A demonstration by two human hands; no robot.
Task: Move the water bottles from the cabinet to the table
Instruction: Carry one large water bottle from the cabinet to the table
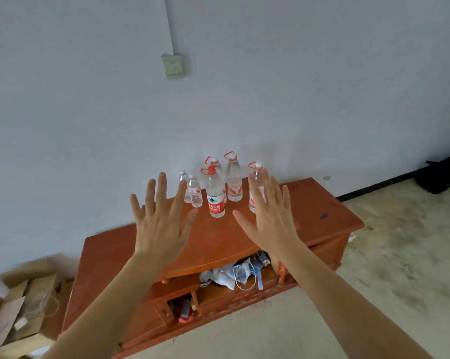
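Head view. Wide-angle camera on the person's head looked forward and down, from near the front edge of the cabinet (218,244), across its top toward the wall (296,86).

Water bottles (216,187) upright on cabinet (322,203) top (rear, near wall); cardboard box (24,307) left of cabinet.

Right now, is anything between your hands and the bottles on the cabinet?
Nothing visible. The left hand and right hand are open over the cabinet top; the red-label bottle stands nearest, unobstructed.

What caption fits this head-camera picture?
Open left hand and right hand hover before clear plastic water bottles on a reddish wooden cabinet.
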